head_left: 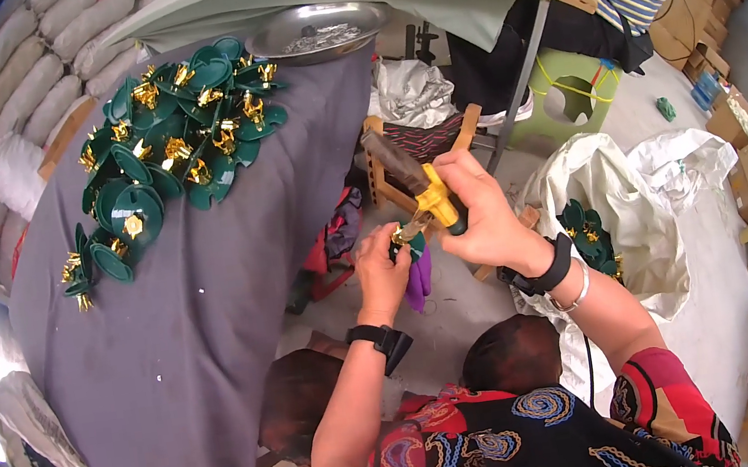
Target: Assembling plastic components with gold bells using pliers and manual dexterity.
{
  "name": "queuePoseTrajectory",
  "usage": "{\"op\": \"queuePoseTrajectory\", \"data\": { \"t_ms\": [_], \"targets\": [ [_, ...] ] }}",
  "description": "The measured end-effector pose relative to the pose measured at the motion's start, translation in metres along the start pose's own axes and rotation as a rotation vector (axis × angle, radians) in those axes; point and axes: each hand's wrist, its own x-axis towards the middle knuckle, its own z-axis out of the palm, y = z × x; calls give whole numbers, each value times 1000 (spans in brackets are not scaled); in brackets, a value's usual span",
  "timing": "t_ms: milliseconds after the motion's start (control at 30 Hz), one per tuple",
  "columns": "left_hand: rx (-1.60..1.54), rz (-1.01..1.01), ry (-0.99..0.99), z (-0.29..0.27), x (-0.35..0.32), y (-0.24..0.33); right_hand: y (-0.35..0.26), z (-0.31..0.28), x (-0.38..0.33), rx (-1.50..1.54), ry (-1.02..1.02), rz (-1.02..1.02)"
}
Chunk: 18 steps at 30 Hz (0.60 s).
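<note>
Beside the grey-draped table (217,341), your left grip (381,269) pinches a green-and-gold piece (416,246), your right grip (490,208) clasps a yellow-and-black hand tool (434,198): brace the piece firmly.

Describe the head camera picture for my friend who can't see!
A person's right hand grips a yellow and black tool close to a green and gold piece in the left hand. On the left, glossy round green pieces with gold fittings lie heaped on grey cloth.
</note>
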Motion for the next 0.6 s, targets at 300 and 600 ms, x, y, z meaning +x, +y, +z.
{"op": "queuePoseTrajectory", "data": {
  "t_ms": [300, 600],
  "targets": [
    [8, -32, 28, -1, 2, -1, 6, 18, 17, 55, -63, 23],
    [139, 33, -54, -3, 0, 7, 1, 29, 10, -39, -194, -23]
  ]
}}
